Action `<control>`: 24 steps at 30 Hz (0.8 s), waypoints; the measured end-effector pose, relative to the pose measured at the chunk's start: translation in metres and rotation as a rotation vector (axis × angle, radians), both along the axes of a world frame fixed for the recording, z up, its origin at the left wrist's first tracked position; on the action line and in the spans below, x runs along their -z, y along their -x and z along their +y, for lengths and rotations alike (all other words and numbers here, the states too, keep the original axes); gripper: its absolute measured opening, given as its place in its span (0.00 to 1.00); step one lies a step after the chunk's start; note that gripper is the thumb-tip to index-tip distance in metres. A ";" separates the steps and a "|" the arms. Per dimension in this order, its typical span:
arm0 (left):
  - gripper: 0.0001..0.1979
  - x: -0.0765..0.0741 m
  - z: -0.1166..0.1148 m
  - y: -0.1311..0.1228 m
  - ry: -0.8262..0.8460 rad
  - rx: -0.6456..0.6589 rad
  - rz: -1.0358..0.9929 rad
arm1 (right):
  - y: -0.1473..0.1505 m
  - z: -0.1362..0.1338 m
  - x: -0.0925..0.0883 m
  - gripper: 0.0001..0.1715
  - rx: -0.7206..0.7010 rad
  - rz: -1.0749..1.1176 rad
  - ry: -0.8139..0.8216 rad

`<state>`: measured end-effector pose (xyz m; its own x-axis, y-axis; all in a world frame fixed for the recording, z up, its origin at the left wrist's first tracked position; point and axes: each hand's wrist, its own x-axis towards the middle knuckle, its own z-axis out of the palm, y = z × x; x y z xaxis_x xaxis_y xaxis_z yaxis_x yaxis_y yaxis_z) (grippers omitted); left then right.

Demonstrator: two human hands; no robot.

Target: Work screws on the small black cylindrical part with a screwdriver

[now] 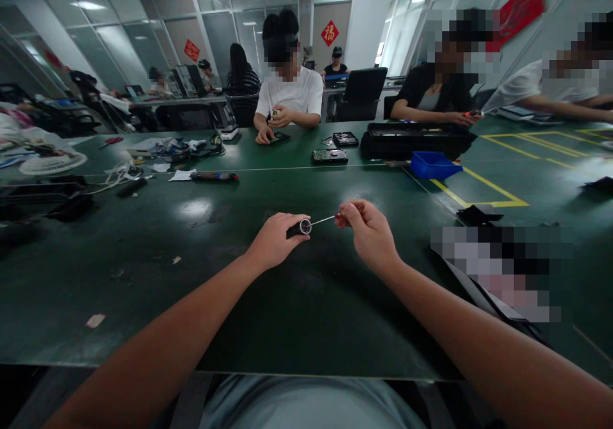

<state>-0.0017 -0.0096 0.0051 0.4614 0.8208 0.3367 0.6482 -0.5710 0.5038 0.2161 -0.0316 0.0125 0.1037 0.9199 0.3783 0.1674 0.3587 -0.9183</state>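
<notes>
My left hand (278, 239) is closed around a short black cylinder (294, 230) whose round end, with a pale ring, faces right; it looks like a small flashlight, but much of it is hidden by my fingers. In my right hand (373, 234) is a thin-shafted screwdriver (323, 221), its reddish handle pinched between thumb and fingers. The shaft points left, and its tip is at the ringed end of the cylinder; whether it reaches inside I cannot tell. Both hands are above the green table (335, 327).
Beyond my hands lie a black and red pen-like tool (214, 177), hard drives (330, 156), a blue bin (435, 165) and a long black case (416, 140). Cables (175, 148) are heaped at the left. A person (290, 100) works across the table; others sit at the right.
</notes>
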 end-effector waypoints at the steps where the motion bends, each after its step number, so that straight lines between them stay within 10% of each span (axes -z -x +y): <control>1: 0.19 0.000 0.000 0.000 -0.004 0.003 -0.001 | 0.001 0.000 0.000 0.15 -0.007 -0.004 -0.001; 24: 0.18 0.002 -0.001 0.000 0.000 0.002 -0.015 | 0.002 -0.016 -0.018 0.18 0.057 -0.465 -0.058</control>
